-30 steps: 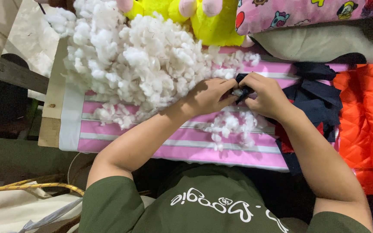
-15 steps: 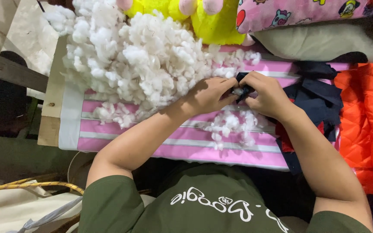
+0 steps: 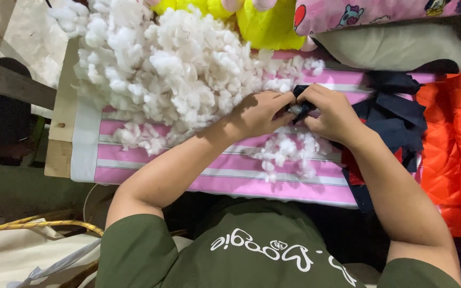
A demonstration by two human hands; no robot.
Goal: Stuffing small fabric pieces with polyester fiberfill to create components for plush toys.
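Since a second ago, little has changed: both hands remain closed together at the table's centre. Left hand (image 3: pixel 260 113) and right hand (image 3: pixel 331 114) pinch a small dark navy fabric piece (image 3: pixel 301 106), white fibre stuffing (image 3: pixel 295 109) showing at its opening. The loose white stuffing pile (image 3: pixel 172 69) lies far-left on the pink striped cloth (image 3: pixel 214 178), apparently undisturbed.

No packages, labels, signs or screens visible anywhere around the left hand (image 3: pixel 260 113) or the right hand (image 3: pixel 333 113); only loose stuffing and cloth nearby.
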